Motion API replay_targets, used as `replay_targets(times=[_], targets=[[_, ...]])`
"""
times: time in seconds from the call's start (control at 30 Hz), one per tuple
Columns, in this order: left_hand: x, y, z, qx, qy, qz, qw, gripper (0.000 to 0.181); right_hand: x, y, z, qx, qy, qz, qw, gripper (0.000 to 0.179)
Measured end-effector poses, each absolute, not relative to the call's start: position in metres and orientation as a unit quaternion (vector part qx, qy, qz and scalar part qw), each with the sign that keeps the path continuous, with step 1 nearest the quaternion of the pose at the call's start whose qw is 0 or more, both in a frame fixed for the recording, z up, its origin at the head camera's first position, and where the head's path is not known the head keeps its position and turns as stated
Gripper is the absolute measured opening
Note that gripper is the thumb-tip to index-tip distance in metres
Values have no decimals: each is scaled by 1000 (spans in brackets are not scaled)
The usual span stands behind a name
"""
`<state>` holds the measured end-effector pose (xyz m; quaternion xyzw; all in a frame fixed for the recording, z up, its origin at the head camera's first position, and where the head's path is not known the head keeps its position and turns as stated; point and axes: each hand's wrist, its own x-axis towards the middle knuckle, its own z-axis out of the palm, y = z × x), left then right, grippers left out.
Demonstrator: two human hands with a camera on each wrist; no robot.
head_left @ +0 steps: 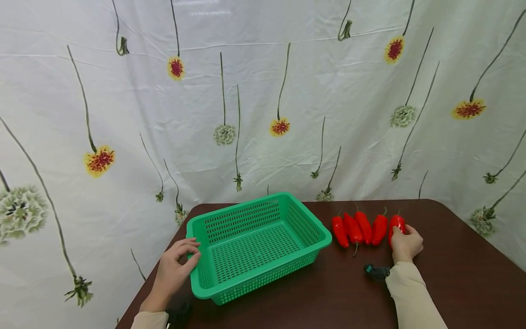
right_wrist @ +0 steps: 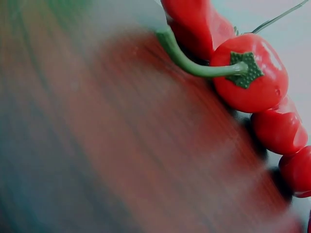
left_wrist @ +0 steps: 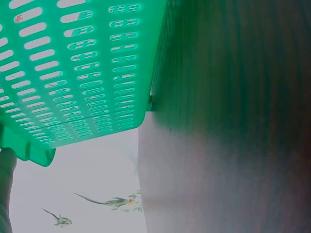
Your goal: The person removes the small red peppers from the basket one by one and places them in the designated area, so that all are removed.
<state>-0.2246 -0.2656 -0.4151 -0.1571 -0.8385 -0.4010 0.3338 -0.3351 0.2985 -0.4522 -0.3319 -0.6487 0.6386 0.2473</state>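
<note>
Over the left rim of a green plastic basket [head_left: 259,246], my left hand [head_left: 172,269] bends its fingers and thumb, gripping the edge. The left wrist view shows the basket's slotted wall [left_wrist: 82,73] from outside, with one finger [left_wrist: 6,174] at the rim. On the right, my right hand [head_left: 406,246] pinches the rightmost red pepper [head_left: 396,222] between thumb and fingers, hiding its lower part. Several more red peppers [head_left: 352,228] lie in a row to its left. In the right wrist view, one pepper [right_wrist: 250,73] points its green stem toward the camera; my right hand is out of that view.
The basket stands on a dark brown table [head_left: 328,292], left of the peppers. Behind the table hangs a white curtain [head_left: 263,160] with printed flowers. A black strap device [head_left: 376,272] is at my right wrist.
</note>
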Motion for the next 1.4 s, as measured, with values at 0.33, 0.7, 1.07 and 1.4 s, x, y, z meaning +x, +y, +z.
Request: replay_targets(times=[0.33,0.7,1.07,1.4], targets=[[-224,-267,-416,-159,-836,-401,338,17,-332,297,-453,-304,-687,619,230,48],[-224,-265,-415,-156,-838,-395,342,20,-329,301,-454,-268,-740,579,214,47],[-227,-266,-417,-152,-845,-385,339,20,-326,305,-451,-249,-764,561,199,46],[-223,-271,-418,-143,-866,-356,322,22,-312,314,-451,-215,-819,511,145,48]])
